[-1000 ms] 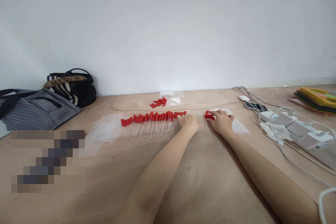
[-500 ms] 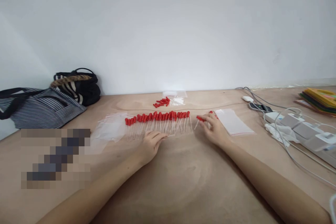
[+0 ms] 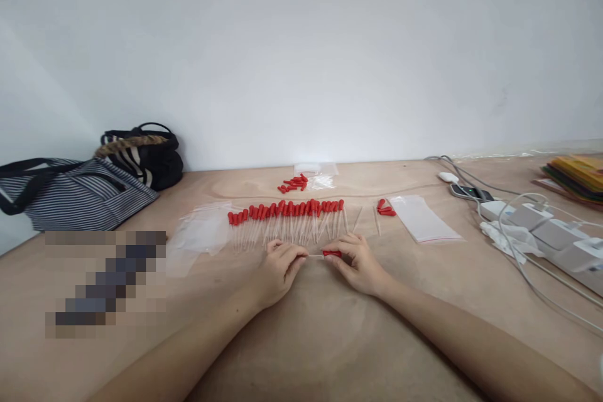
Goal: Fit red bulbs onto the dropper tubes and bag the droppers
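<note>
Over the near side of the counter (image 3: 343,339), the left hand (image 3: 282,264) is pinching the left end of a thin clear tube (image 3: 316,256), its fingers closing together on it. The right hand (image 3: 358,267) is clamping its fingers around a red cap (image 3: 332,254) at the tube's right end; whether the cap is seating fully, I cannot tell. If the hands are pushing out of line, the slender tube could be bending or snapping, and a light grip could be letting it slip through the fingers. The row of capped tubes (image 3: 291,208) is lying just beyond the knuckles, so a hand drifting far could be knocking some askew. To the right, two bare tubes (image 3: 377,221) and a few loose caps (image 3: 387,211) are resting near a clear bag (image 3: 426,220); a sweeping right wrist could be rolling them away.
</note>
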Action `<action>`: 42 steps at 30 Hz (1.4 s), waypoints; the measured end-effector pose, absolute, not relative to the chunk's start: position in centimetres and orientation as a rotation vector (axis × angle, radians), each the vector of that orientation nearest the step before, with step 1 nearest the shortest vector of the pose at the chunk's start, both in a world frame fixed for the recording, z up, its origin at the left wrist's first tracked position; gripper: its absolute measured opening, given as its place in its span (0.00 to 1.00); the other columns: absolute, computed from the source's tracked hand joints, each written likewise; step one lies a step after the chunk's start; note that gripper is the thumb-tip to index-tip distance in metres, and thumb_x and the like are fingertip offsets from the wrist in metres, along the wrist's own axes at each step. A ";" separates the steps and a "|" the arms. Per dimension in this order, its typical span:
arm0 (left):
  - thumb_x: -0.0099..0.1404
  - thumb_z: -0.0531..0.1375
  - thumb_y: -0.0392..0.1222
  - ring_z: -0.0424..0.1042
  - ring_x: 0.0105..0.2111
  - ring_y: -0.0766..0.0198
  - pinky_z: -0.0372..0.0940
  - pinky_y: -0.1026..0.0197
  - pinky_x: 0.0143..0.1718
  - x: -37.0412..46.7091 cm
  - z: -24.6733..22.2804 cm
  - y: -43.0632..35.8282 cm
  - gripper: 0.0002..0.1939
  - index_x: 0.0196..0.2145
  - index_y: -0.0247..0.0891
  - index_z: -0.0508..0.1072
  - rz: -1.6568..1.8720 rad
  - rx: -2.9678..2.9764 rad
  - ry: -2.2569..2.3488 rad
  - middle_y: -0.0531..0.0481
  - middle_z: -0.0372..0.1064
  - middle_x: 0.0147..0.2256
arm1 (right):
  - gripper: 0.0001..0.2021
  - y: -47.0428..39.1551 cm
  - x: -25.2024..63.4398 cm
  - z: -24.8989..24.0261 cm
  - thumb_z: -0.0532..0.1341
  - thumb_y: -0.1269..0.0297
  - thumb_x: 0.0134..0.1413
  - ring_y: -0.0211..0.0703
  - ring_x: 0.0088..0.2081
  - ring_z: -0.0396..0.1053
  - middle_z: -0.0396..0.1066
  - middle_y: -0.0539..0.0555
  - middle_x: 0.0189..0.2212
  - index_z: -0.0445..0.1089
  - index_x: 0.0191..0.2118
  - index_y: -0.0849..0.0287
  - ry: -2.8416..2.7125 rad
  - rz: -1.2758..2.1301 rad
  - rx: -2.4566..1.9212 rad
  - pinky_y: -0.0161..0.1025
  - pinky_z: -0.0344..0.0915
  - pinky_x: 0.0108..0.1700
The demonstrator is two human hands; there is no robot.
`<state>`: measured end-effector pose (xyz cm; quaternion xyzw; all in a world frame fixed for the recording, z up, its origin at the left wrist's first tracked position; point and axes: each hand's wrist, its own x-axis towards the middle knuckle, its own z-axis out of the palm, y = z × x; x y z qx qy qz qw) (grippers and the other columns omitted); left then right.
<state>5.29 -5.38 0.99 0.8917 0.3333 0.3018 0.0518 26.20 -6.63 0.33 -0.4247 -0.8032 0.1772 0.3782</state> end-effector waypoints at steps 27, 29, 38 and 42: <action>0.64 0.51 0.36 0.70 0.27 0.68 0.50 0.59 0.35 5.3 0.6 -5.7 0.07 0.35 0.39 0.69 1.108 2.776 0.932 0.53 0.73 0.28 | 0.06 -6.7 26.1 -0.1 0.58 0.60 0.52 0.40 0.34 0.69 0.73 0.49 0.29 0.70 0.31 0.54 -1.960 0.590 -0.989 0.47 0.49 0.47; 0.64 0.51 0.35 0.70 0.28 0.67 0.50 0.59 0.35 5.3 0.5 -5.7 0.08 0.35 0.39 0.69 1.086 2.793 0.934 0.53 0.73 0.29 | 0.05 -6.8 26.1 -0.2 0.59 0.60 0.51 0.40 0.35 0.69 0.73 0.49 0.30 0.70 0.31 0.54 -1.979 0.556 -0.976 0.48 0.47 0.49; 0.63 0.50 0.35 0.70 0.26 0.68 0.51 0.59 0.35 5.5 0.7 -6.2 0.09 0.34 0.40 0.69 1.071 2.833 0.953 0.54 0.74 0.28 | 0.05 -7.1 25.9 0.1 0.58 0.62 0.51 0.41 0.35 0.70 0.74 0.50 0.29 0.70 0.33 0.53 -2.055 0.455 -0.946 0.49 0.46 0.49; 0.63 0.50 0.35 0.70 0.25 0.69 0.51 0.59 0.36 5.6 0.5 -6.2 0.09 0.34 0.40 0.69 1.083 2.835 0.954 0.54 0.73 0.27 | 0.05 -7.2 25.8 0.1 0.58 0.63 0.51 0.41 0.35 0.69 0.74 0.50 0.28 0.70 0.33 0.53 -2.079 0.428 -0.931 0.49 0.46 0.49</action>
